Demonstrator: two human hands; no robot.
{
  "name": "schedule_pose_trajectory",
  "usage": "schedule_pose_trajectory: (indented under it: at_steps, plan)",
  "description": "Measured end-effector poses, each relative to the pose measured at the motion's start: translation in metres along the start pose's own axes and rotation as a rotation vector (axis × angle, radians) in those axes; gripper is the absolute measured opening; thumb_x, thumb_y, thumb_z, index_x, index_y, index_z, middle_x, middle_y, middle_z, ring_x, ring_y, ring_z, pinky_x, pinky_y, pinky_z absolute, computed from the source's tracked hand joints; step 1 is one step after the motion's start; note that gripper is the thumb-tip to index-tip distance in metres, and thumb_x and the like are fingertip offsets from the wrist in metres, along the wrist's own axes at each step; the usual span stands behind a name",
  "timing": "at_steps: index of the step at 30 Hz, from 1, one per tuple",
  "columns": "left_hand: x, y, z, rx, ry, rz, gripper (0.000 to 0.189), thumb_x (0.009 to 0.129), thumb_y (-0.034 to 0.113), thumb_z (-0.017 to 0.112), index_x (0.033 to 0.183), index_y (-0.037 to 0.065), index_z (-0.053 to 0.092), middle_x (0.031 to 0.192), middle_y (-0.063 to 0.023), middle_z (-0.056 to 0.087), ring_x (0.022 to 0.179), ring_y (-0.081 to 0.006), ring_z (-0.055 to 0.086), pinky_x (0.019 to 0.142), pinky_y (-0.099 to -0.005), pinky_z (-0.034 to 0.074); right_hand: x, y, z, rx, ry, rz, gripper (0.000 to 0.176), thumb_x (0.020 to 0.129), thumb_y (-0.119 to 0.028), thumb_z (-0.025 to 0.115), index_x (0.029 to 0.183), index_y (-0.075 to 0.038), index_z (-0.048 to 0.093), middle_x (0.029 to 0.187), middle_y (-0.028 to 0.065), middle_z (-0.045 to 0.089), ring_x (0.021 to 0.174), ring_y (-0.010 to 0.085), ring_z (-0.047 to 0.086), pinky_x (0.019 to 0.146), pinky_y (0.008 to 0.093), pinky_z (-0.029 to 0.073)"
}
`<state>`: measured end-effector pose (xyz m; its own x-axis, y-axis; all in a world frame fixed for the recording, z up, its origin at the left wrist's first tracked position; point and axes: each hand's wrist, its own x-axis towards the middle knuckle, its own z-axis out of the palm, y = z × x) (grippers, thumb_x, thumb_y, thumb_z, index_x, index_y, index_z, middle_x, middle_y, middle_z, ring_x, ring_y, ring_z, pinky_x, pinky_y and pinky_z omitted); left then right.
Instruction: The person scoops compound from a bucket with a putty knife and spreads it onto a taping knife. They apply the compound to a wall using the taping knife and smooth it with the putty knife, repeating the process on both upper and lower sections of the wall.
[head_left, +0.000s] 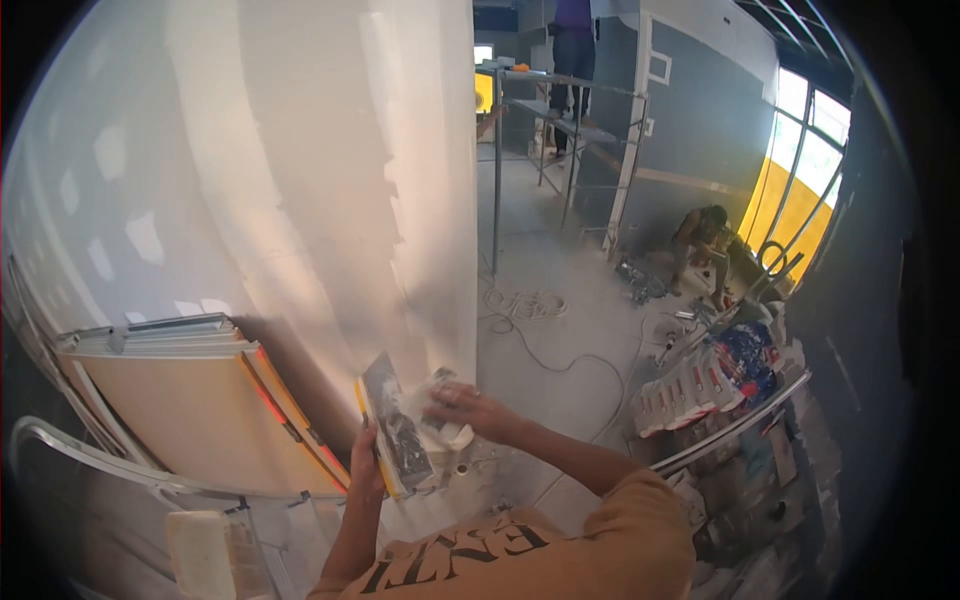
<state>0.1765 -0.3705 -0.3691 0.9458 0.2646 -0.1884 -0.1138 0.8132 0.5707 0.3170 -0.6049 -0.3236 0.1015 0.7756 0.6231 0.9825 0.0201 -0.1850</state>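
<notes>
My left hand (367,462) is closed around the yellow-edged side of a wide taping knife (402,432), whose long grey blade is smeared with white compound and stands tilted upward. Close to the blade's right side, my right hand (466,406) has its fingers curled and slightly blurred. Something greyish-white is at those fingers, but its kind cannot be made out. Directly ahead of both hands rises a drywall wall (310,170) with pale vertical bands and patches of joint compound.
Stacked drywall boards (165,390) lean against the wall at left. A scaffold (570,90) stands ahead with a person on it. Another person (700,245) crouches at right near tools. A cable (560,350) crosses the dusty floor. Bags (690,385) and metal profiles lie at right.
</notes>
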Motion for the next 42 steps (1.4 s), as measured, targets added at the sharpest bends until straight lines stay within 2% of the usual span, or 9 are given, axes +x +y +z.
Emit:
schedule_pose_trajectory:
  at_steps: [4, 7, 9, 21, 25, 27, 28, 30, 42]
  plan:
    - [-0.020, 0.032, 0.029, 0.098, -0.034, 0.079, 0.032, 0.100, 0.030, 0.057, 0.122, 0.007, 0.057, 0.098, -0.0067, 0.068, 0.085, -0.0209, 0.068, 0.076, -0.0389, 0.060, -0.025, 0.043, -0.004, 0.199, 0.383, 0.531, 0.044, 0.096, -0.003, 0.049, 0.140, -0.005, 0.055, 0.131, 0.0207, 0.061, 0.129, 0.0380, 0.054, 0.111, 0.0441, 0.041]
    - [-0.017, 0.051, 0.038, 0.184, -0.038, 0.204, 0.036, 0.099, 0.028, 0.057, 0.129, 0.008, 0.054, 0.105, -0.0077, 0.066, 0.092, -0.0223, 0.068, 0.080, -0.0388, 0.060, -0.038, 0.179, -0.001, -0.412, 0.634, 0.635, 0.039, 0.097, -0.011, 0.052, 0.133, 0.003, 0.055, 0.129, 0.0231, 0.062, 0.123, 0.0410, 0.056, 0.106, 0.0461, 0.042]
    - [-0.027, 0.055, 0.034, 0.223, -0.065, 0.255, 0.040, 0.099, 0.026, 0.057, 0.134, 0.008, 0.051, 0.112, -0.0089, 0.065, 0.099, -0.0236, 0.067, 0.083, -0.0389, 0.060, 0.021, 0.206, -0.081, 0.054, 0.792, 0.711, 0.039, 0.096, -0.011, 0.052, 0.133, 0.004, 0.055, 0.128, 0.0255, 0.061, 0.120, 0.0419, 0.057, 0.103, 0.0464, 0.043]
    - [-0.092, 0.028, 0.012, 0.291, 0.245, 0.459, 0.044, 0.101, 0.025, 0.052, 0.139, 0.006, 0.047, 0.120, -0.0123, 0.065, 0.103, -0.0272, 0.067, 0.092, -0.0440, 0.056, 0.217, 0.448, -0.170, 0.240, 0.841, 0.512, 0.041, 0.094, -0.012, 0.057, 0.134, -0.004, 0.058, 0.118, 0.0236, 0.066, 0.107, 0.0377, 0.064, 0.092, 0.0443, 0.047]
    - [-0.114, 0.009, 0.002, 0.302, 0.313, 0.402, 0.042, 0.100, 0.025, 0.051, 0.137, 0.004, 0.049, 0.117, -0.0145, 0.065, 0.101, -0.0281, 0.067, 0.090, -0.0440, 0.056, 0.218, 0.388, -0.167, 0.197, 0.830, 0.508, 0.041, 0.090, -0.007, 0.059, 0.131, -0.006, 0.058, 0.115, 0.0242, 0.066, 0.109, 0.0428, 0.062, 0.090, 0.0469, 0.049]
    - [-0.121, 0.006, -0.048, 0.332, 0.366, 0.139, 0.072, 0.103, 0.047, 0.047, 0.155, 0.000, 0.028, 0.161, -0.0211, 0.028, 0.150, -0.0278, 0.026, 0.123, -0.0369, 0.020, 0.214, 0.360, -0.143, 0.260, 0.954, 0.404, 0.045, 0.087, 0.002, 0.056, 0.132, -0.007, 0.059, 0.113, 0.0230, 0.066, 0.107, 0.0415, 0.063, 0.087, 0.0440, 0.050]
    - [-0.121, -0.001, -0.038, 0.329, 0.379, 0.136, 0.072, 0.103, 0.047, 0.047, 0.155, 0.000, 0.028, 0.161, -0.0211, 0.028, 0.150, -0.0278, 0.026, 0.123, -0.0369, 0.020, 0.207, 0.329, -0.141, 0.254, 0.984, 0.400, 0.049, 0.085, 0.006, 0.053, 0.132, -0.007, 0.059, 0.113, 0.0223, 0.065, 0.107, 0.0410, 0.063, 0.089, 0.0434, 0.050]
    - [-0.113, -0.012, 0.000, 0.296, 0.420, 0.358, 0.041, 0.101, 0.024, 0.050, 0.135, 0.002, 0.050, 0.115, -0.0161, 0.066, 0.099, -0.0288, 0.067, 0.088, -0.0442, 0.056, 0.192, 0.263, -0.132, 0.258, 1.025, 0.396, 0.057, 0.081, 0.012, 0.047, 0.134, -0.009, 0.059, 0.121, 0.0207, 0.063, 0.112, 0.0402, 0.061, 0.094, 0.0429, 0.050]
    - [-0.081, 0.013, -0.024, 0.365, 0.221, 0.230, 0.045, 0.102, 0.020, 0.045, 0.144, 0.004, 0.040, 0.126, -0.0164, 0.059, 0.113, -0.0304, 0.062, 0.098, -0.0461, 0.052, 0.185, 0.098, 0.008, -0.202, 0.786, 0.469, 0.063, 0.084, 0.005, 0.057, 0.144, -0.017, 0.054, 0.140, 0.0123, 0.052, 0.118, 0.0308, 0.054, 0.099, 0.0482, 0.041]
